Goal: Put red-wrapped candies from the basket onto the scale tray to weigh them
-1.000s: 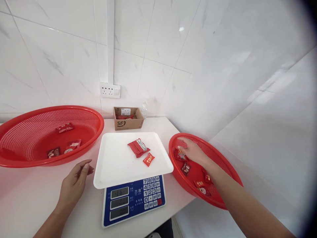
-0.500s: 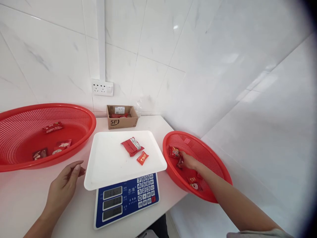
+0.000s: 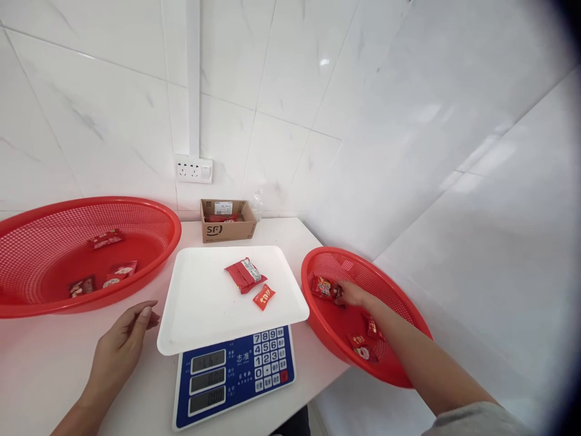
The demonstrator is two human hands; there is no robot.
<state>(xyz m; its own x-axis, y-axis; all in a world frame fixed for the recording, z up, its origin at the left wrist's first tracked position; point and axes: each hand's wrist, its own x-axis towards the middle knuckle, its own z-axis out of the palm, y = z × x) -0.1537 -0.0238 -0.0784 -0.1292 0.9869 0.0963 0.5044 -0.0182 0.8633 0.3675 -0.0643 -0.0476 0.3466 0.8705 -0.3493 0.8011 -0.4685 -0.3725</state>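
Note:
My right hand [image 3: 351,295] is inside the right red basket [image 3: 318,324], its fingers closed on a small dark red packet [image 3: 338,294]. Beside those fingers lies a red packet [image 3: 322,286], and more packets [image 3: 361,346] rest lower in the basket. My left hand [image 3: 124,342] hovers left of the white tray [image 3: 195,303], fingers curled together; whether they hold anything is hidden. On the tray are a larger red packet with a white label [image 3: 246,276] and a small red packet [image 3: 264,297]. The tray sits on a blue scale [image 3: 245,357].
A large red basket [image 3: 149,260] with several packets stands at the left. Behind the tray is a small cardboard box [image 3: 230,231] with red packets inside. Clear plastic [image 3: 258,203] lies beside it against the tiled wall, below a socket [image 3: 194,169].
My right hand has drawn slightly right within the basket, with the dark red packet at its fingers. The whole view has shifted slightly; my left hand has stayed beside the tray.

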